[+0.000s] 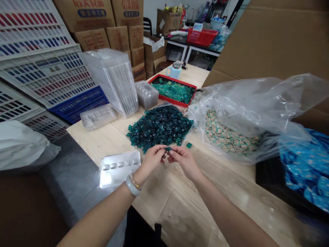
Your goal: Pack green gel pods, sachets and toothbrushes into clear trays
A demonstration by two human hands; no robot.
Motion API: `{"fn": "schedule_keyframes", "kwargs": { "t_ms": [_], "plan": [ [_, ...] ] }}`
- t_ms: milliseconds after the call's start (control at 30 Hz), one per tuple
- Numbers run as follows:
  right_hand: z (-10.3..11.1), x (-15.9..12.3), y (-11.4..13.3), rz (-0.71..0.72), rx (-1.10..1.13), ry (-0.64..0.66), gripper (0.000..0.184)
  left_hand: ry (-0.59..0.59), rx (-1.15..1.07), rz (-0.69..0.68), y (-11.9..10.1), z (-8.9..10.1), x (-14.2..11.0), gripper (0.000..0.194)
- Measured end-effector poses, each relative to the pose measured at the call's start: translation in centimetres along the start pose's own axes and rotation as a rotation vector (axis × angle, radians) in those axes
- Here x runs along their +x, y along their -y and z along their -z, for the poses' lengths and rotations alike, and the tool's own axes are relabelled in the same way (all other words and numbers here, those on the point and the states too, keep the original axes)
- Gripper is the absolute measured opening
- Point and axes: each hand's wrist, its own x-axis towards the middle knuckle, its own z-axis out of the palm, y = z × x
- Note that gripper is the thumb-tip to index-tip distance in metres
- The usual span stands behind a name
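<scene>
Between the fingertips of my left hand (153,158) and my right hand (183,158) is a small dark green translucent piece (168,149). Both hands are closed in a pinch on it, just in front of a heap of similar dark teal pieces (161,125). One loose green piece (189,145) lies on the table right of the heap. Beside my left forearm rests a clear plastic tray (119,166) with moulded hollows along it. Whether the held piece is wrapped or bare, I cannot tell.
Stacked clear trays (113,82) stand at the left. A red-rimmed tray (180,102) of lighter green bits and a blue mug (175,72) are behind the heap. To the right lie a plastic bag (231,106) of small printed pieces and blue wrappers (305,164) in a black container.
</scene>
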Motion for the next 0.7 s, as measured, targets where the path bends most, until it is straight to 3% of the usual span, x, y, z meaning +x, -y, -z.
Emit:
{"fn": "schedule_keyframes", "kwargs": {
  "t_ms": [300, 467, 600, 700],
  "plan": [
    [1.1, -3.3, -0.8, 0.098, -0.004, -0.081, 0.026, 0.058, -0.008, 0.004, 0.6, -2.2, -1.1, 0.014],
    [2.9, -5.5, 0.5, 0.027, 0.09, -0.008, 0.024, 0.326, -0.169, 0.118, -0.3, -3.0, -2.2, 0.017],
    [3.6, -6.6, 0.8, 0.066, 0.138, -0.063, 0.024, 0.458, -0.353, 0.18, -0.9, -4.4, -3.1, 0.021],
    [4.0, -7.4, 0.1, 0.187, -0.006, -0.167, 0.018, 0.505, -0.409, 0.213, -0.5, -5.6, -3.5, 0.027]
  ]
}}
